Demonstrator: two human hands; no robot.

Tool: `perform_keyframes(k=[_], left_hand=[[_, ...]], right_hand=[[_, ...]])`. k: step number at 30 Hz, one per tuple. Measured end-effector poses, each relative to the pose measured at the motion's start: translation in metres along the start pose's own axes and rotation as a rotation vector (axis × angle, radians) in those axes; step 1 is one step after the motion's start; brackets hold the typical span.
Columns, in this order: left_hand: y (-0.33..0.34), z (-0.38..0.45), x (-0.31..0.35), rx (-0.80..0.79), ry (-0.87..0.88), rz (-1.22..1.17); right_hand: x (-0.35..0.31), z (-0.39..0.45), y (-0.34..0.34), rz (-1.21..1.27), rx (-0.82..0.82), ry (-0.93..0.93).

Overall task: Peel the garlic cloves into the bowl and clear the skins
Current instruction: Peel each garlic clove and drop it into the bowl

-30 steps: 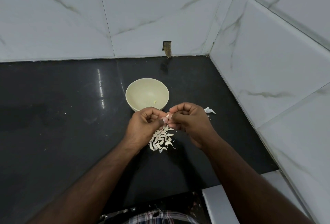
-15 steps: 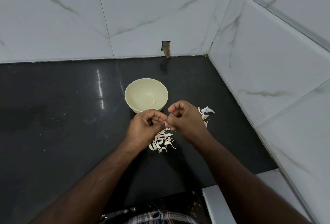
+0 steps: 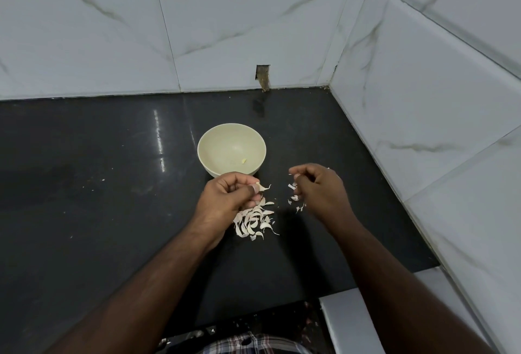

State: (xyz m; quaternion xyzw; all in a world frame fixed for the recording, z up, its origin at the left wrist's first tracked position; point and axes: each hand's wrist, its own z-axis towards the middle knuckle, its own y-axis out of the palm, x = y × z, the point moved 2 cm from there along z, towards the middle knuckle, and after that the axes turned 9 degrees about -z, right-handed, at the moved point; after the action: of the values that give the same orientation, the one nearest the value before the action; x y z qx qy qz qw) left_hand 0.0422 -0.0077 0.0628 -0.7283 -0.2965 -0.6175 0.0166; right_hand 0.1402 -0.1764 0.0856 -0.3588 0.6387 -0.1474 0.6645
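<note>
A cream bowl [image 3: 214,139] stands on the black counter with one small peeled garlic clove [image 3: 243,160] inside. My left hand [image 3: 225,198] sits just in front of the bowl and pinches a garlic clove [image 3: 261,187] between thumb and fingers. Beneath it lies a pile of garlic cloves [image 3: 255,221] on the counter. My right hand [image 3: 321,190] is apart to the right, fingers curled, pinching a strip of white skin [image 3: 292,186]. More skin scraps [image 3: 296,203] lie under that hand.
White marble-look tiled walls close the counter [image 3: 98,184] at the back and on the right. A small hole [image 3: 262,74] is cut in the back wall. The counter's front edge and a white ledge [image 3: 352,322] are at the bottom right.
My hands were together over the pile working one clove. They have now pulled apart: the right hand moved right with a piece of skin, the left kept the clove.
</note>
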Motion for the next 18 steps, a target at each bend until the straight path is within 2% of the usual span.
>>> perform_keyframes(k=[3,5,7,11,18], left_hand=[[0.001,0.001,-0.002,-0.011,-0.038,-0.021],[0.002,0.002,-0.004,-0.017,-0.057,-0.022],[0.003,0.002,-0.004,-0.015,-0.066,-0.020],[0.006,0.001,-0.004,-0.005,-0.072,-0.028],[0.008,-0.004,-0.001,-0.042,-0.068,-0.056]], right_hand=[[0.005,0.002,-0.009,-0.147,0.068,-0.077],[0.006,0.002,-0.011,-0.146,0.082,-0.124],[0.001,-0.001,-0.008,-0.083,0.044,-0.169],[-0.012,-0.013,0.012,-0.003,-0.199,-0.166],[-0.014,-0.015,0.024,-0.024,-0.165,-0.140]])
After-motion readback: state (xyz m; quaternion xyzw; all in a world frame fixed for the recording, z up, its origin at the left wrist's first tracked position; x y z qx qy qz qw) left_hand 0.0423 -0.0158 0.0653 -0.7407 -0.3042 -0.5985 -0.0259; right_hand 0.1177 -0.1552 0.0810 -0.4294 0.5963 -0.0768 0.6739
